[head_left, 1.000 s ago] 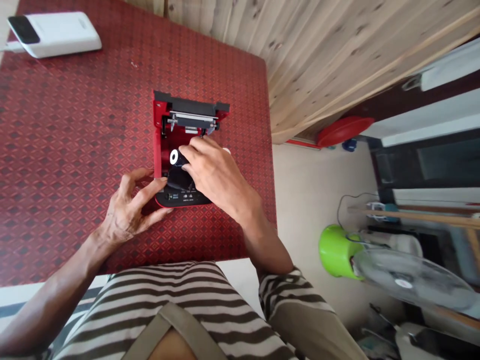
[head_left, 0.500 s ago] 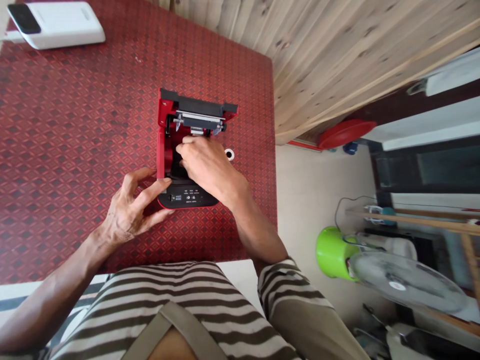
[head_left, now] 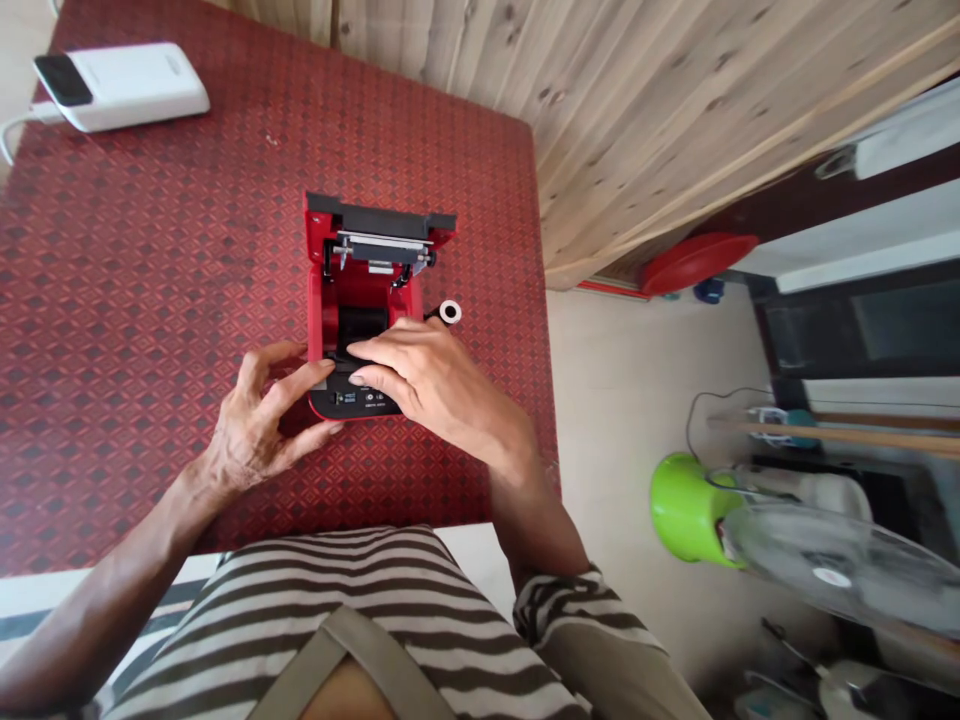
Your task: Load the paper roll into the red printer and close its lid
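Red thermal receipt printer at the middle of a desk covered in red patterned cloth, its black hinged lid folded back toward the far side and its red paper compartment open to view. No roll seated inside. Instead, a black roll with a white core end lying outside the compartment, just beside the printer's right wall, part of it hidden behind the right hand. Contact between roll and wall impossible to tell from this view.

Across the compartment floor, a dark band running toward the black front panel, its material too dark to make out. Right hand open and flat over the front panel, fingertips at the end of the dark band, no grip showing. Left hand also open, fingers spread and curved, fingertips at the printer's near left corner, resting there with no firm hold apparent.

At the far corner of the desk, a white power bank with a cable trailing from one end. Beyond the desk edge, a pale wood-plank wall. Lower right on the floor, a green bucket beside a white electric fan.
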A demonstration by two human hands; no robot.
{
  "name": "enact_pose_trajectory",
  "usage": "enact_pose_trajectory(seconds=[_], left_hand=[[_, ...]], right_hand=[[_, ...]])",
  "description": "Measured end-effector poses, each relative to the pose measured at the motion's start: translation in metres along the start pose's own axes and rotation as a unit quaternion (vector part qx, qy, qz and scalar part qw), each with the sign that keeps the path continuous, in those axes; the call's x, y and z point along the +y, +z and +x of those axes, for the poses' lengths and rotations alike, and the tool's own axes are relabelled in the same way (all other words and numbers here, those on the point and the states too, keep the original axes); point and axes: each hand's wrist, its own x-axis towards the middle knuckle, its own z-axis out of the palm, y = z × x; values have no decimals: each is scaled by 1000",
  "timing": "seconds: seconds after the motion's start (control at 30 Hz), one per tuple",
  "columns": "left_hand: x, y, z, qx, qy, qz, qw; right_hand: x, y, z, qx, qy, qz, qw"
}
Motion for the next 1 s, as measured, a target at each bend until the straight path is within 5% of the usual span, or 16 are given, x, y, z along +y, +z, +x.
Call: enact_pose_trajectory(seconds=[0.23,0.37,0.5,0.67,0.87,1.0], left_hand=[[7,-20,17,-16,35,48,998],[3,-37,47,10,42,50,998],[-14,-45,99,28,48,76,996],[-32,-35,143,-52,57,43,996],[-19,-36,120,-51,108,38,992],[-2,-32,85,-72,130,68,987]], right_hand=[[19,15,-2,87,-42,95,991],[30,20,-4,127,-61,112,984],[27,28,-8,191,-66,63,977],[9,44,-22,248,-50,-62,966],[-5,66,-40,374,-73,-133,915],[-6,76,-40,383,-85,-175,903]])
